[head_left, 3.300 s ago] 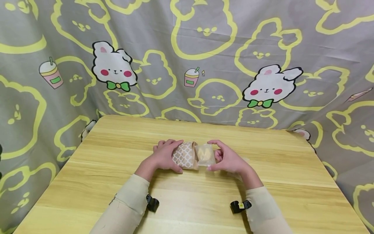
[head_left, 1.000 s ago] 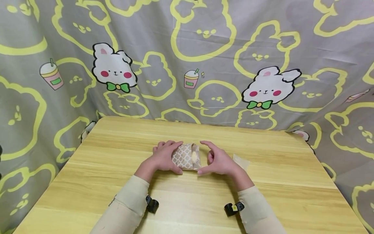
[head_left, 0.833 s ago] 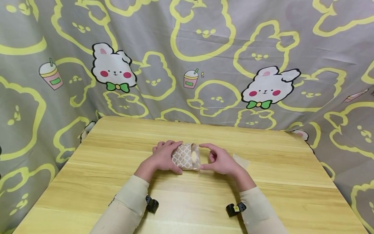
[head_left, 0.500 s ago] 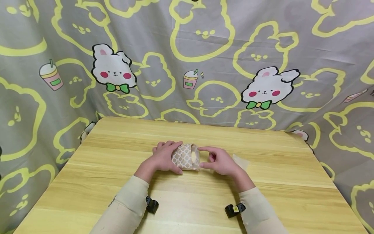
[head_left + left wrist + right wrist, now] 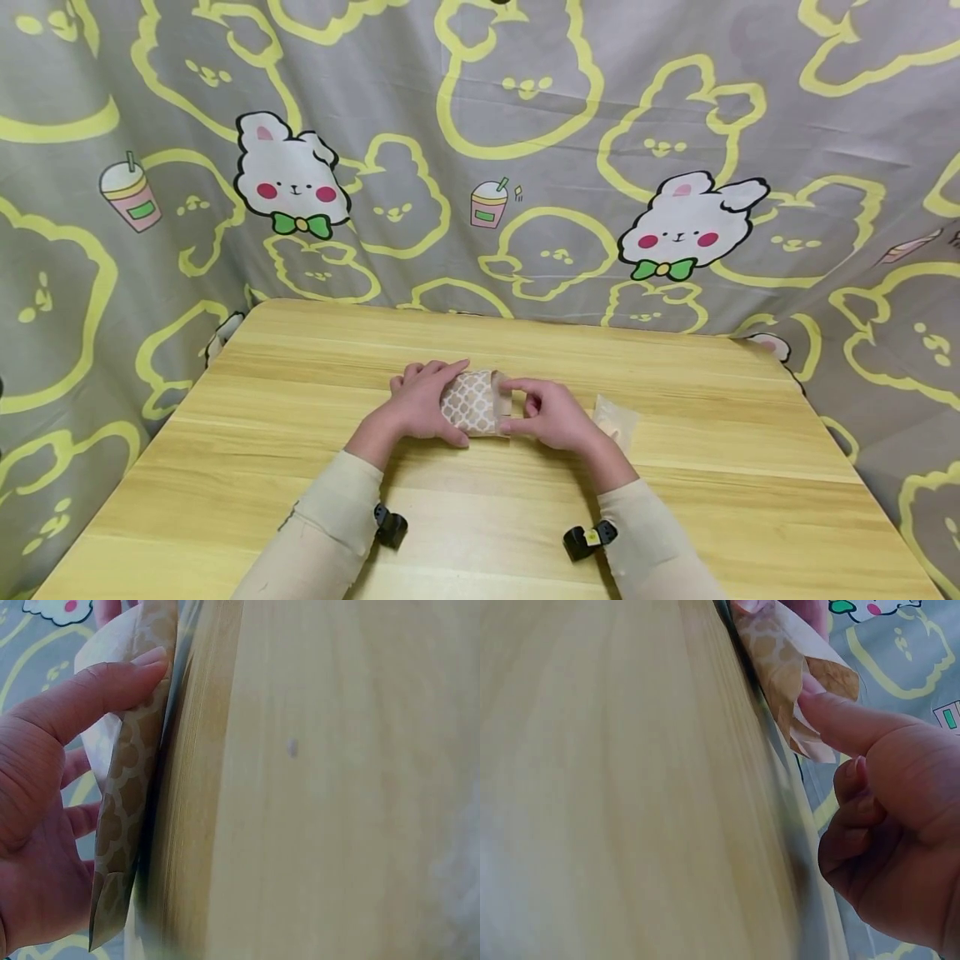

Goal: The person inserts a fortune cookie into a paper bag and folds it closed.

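A small brown paper bag (image 5: pixel 470 404) with a white lattice print lies on its side on the table, mouth facing right. My left hand (image 5: pixel 420 404) grips its closed end, thumb on the near edge and fingers over the far side; the left wrist view shows the thumb pressed along the printed side. At the mouth, my right hand (image 5: pixel 551 412) has index finger and thumb extended and spread, tips within the opening, while its other fingers curl into the palm. The right wrist view shows the thumb (image 5: pixel 844 716) entering the bag's mouth. The bag's inside is hidden.
A translucent packet (image 5: pixel 617 419) with something pale in it lies to the right, partly behind my right wrist. The wooden table (image 5: pixel 480 517) ends at a printed curtain (image 5: pixel 525 167) at the back and sides. Both wrists carry small black cameras.
The clear packet with pale contents moved left into the bag's mouth and has now gone out of sight. My right hand followed leftward, fingertips now inside the opening. The left hand stayed put.
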Demonstrator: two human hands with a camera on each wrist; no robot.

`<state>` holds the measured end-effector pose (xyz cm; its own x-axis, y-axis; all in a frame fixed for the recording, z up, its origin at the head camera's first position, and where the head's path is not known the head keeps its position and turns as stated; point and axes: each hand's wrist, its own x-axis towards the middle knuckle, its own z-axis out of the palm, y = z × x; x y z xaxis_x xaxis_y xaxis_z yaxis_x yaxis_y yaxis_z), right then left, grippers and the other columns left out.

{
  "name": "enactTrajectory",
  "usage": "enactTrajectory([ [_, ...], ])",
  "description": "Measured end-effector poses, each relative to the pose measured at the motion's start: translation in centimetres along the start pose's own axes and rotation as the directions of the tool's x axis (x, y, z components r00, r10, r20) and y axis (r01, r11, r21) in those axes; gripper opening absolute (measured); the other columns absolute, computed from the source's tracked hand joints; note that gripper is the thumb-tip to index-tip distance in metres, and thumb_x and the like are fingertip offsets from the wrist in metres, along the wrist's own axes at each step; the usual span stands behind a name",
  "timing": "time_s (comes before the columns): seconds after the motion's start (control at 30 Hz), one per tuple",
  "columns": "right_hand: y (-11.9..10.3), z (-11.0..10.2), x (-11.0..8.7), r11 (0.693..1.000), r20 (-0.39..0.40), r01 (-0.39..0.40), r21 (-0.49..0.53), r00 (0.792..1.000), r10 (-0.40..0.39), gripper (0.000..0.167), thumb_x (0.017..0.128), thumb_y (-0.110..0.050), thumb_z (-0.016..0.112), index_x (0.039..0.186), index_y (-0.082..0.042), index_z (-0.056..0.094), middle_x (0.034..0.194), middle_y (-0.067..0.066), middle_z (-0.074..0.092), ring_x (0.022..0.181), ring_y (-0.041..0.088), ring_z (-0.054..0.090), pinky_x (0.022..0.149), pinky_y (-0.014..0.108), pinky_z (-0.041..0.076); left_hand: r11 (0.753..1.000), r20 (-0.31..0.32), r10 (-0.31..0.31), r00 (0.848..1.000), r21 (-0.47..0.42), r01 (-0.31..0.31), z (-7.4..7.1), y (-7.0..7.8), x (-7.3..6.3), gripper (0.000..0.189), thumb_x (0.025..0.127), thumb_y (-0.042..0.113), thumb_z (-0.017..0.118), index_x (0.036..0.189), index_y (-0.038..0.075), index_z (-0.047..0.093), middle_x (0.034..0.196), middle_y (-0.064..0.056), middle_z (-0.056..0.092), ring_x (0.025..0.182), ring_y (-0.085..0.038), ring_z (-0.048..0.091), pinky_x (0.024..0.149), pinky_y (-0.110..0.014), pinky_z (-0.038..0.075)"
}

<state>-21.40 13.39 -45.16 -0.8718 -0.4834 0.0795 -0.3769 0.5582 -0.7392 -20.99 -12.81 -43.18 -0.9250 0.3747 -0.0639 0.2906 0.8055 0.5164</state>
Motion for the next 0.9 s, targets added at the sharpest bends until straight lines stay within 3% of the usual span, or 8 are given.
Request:
enactTrajectory([
  [0.33,0.4,0.0,-0.1,0.996,0.008,-0.02,0.087,1.0,0.019,0.051,0.079,-0.028,0.087,0.126,-0.016,0.071,0.055,-0.006,0.041,0.049,0.008,0.037,0.048,0.024,0.033,1.0,-0.009,0.008,1.0,-0.021,-0.008,0.1,-0.1,0.1,0.126,0.054,0.047,0.097,0.159,0.028,0.03,0.149,-0.006,0.042,0.13,-0.039,0.032,0.098,-0.058,0.024],
  [0.53,0.2,0.3,0.2,0.998,0.014,0.013,0.063,1.0,-0.014,0.042,0.082,-0.03,0.085,0.12,-0.018,0.075,0.056,-0.005,0.044,0.05,0.008,0.039,0.047,0.025,0.033,1.0,-0.015,0.014,1.0,-0.019,-0.015,0.2,0.0,0.1,0.128,0.053,0.047,0.097,0.159,0.028,0.029,0.148,-0.007,0.043,0.129,-0.038,0.033,0.097,-0.06,0.024],
  [0.7,-0.4,0.6,0.5,0.996,0.022,0.076,0.037,0.997,-0.076,0.039,0.084,-0.022,0.084,0.12,-0.011,0.074,0.059,-0.004,0.048,0.052,0.008,0.042,0.05,0.025,0.036,1.0,-0.016,0.017,1.0,-0.01,-0.017,0.3,0.0,0.1,0.128,0.053,0.049,0.097,0.159,0.028,0.029,0.148,-0.007,0.043,0.128,-0.038,0.034,0.097,-0.06,0.025],
  [0.9,-0.6,0.8,0.6,0.997,0.007,0.052,0.061,0.999,-0.053,0.041,0.084,-0.016,0.083,0.122,-0.008,0.073,0.057,-0.005,0.046,0.052,0.008,0.041,0.049,0.024,0.035,1.0,-0.013,0.012,1.0,-0.008,-0.013,0.3,0.1,0.2,0.128,0.053,0.048,0.097,0.159,0.028,0.029,0.149,-0.007,0.042,0.129,-0.038,0.033,0.098,-0.06,0.025],
])
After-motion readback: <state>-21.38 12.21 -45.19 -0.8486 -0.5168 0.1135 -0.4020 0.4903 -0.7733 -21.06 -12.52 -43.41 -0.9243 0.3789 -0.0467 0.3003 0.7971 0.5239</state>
